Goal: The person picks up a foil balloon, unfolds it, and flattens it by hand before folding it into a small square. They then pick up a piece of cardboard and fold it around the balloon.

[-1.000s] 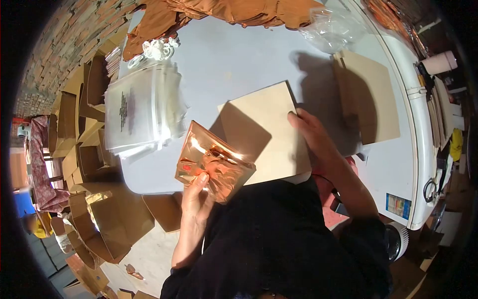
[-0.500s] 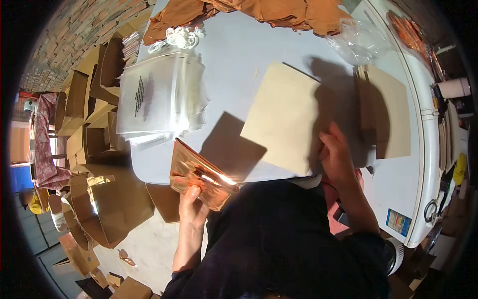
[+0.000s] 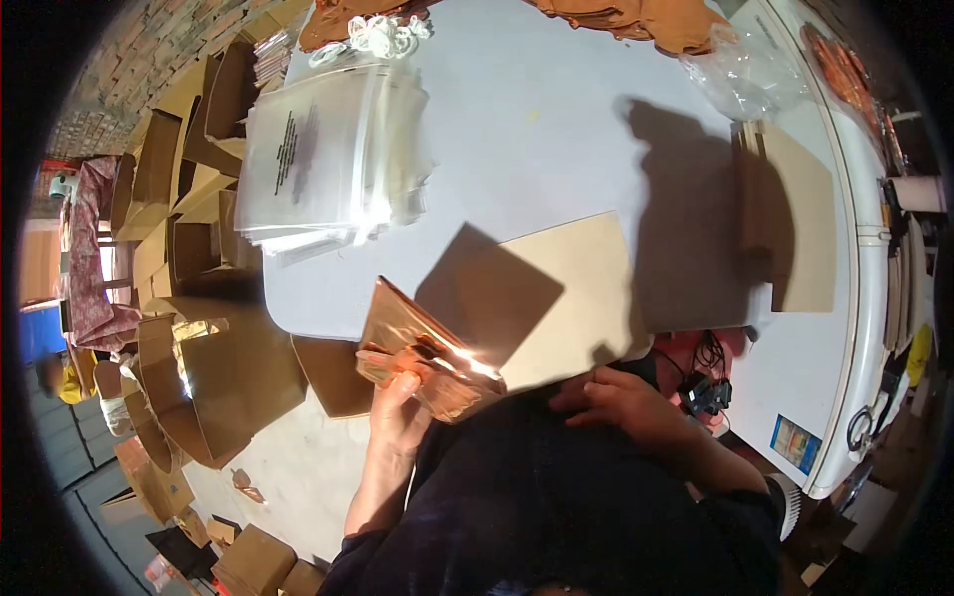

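Observation:
My left hand [image 3: 402, 409] grips a folded piece of shiny copper-coloured foil [image 3: 427, 353] between thumb and fingers, held up at the table's front edge. Its square shadow falls on the table and on a cream cardboard sheet [image 3: 586, 288]. That sheet lies flat at the front edge, near my body. Just below it is my right hand [image 3: 631, 409], in front of my dark clothing. Its fingers are loosely stretched, and nothing shows in them.
A stack of clear plastic bags [image 3: 333, 159] lies on the table's left, with white string bundles [image 3: 383, 38] behind. Copper-coloured foil pieces [image 3: 636, 22] line the back. More cardboard sheets [image 3: 800, 219] lie at right, near crumpled clear plastic [image 3: 745, 74]. Open cardboard boxes [image 3: 238, 387] stand left.
The cream sheet has come down flat at the table's front edge. My right hand has let go of it and moved left and toward my body. My left hand still holds the foil.

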Available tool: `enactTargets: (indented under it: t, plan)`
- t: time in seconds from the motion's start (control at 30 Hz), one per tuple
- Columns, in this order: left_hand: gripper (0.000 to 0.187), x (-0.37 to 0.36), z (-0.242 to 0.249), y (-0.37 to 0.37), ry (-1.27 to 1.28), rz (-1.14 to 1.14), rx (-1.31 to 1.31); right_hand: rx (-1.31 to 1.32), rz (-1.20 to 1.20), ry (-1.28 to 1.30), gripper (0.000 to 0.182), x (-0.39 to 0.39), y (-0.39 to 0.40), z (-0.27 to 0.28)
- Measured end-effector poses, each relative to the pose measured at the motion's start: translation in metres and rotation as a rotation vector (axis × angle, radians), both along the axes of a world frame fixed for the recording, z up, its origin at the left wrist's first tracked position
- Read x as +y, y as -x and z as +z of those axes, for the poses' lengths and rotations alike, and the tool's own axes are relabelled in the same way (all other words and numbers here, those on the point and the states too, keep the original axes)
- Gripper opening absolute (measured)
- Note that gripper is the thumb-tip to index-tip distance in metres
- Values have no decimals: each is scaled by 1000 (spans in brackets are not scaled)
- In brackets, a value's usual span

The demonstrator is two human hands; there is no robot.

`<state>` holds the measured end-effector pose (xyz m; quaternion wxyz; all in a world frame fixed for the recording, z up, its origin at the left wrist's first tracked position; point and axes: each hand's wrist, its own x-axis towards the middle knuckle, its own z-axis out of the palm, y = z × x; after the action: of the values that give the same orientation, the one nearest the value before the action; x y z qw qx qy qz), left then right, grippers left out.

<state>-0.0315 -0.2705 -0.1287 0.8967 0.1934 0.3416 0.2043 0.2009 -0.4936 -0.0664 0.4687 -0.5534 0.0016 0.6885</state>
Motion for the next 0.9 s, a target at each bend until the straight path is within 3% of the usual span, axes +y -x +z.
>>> enactTargets:
  t: [0.1, 0.2, 0.23, 0.3, 0.4, 0.5, 0.6, 0.7, 0.8, 0.9]
  plan:
    - [60, -12, -16, 13, 12, -32, 40, -472, 575, -107, 33, -17, -34, -5]
    - [50, -20, -16, 10, 28, -91, 14, -885, 496, -67, 22, 1, -44, 29]
    - [48, -21, -15, 9, 43, -118, 27, -1037, 352, -224, 19, 4, -45, 23]
    - [43, -25, -21, 11, 53, -155, 46, -1546, 385, -408, 36, 29, -53, 17]
    - [43, -28, -24, 10, -1, -189, 44, -1840, 454, -504, 52, 74, -66, 11]
    - [41, -28, -27, 11, -90, -241, 81, -1880, 522, -631, 58, 103, -83, 2]
    - [40, -31, -21, 2, -156, -245, 97, -1852, 591, -664, 48, 118, -90, -5]
    - [40, -31, -28, 4, -203, -272, 69, -1766, 662, -539, 39, 122, -94, -11]
    - [41, -30, -33, 8, -219, -281, 46, -1691, 619, -584, 22, 126, -104, -16]
    - [43, -29, -16, 0, -145, -235, 33, -1555, 438, -696, 20, 128, -106, -12]
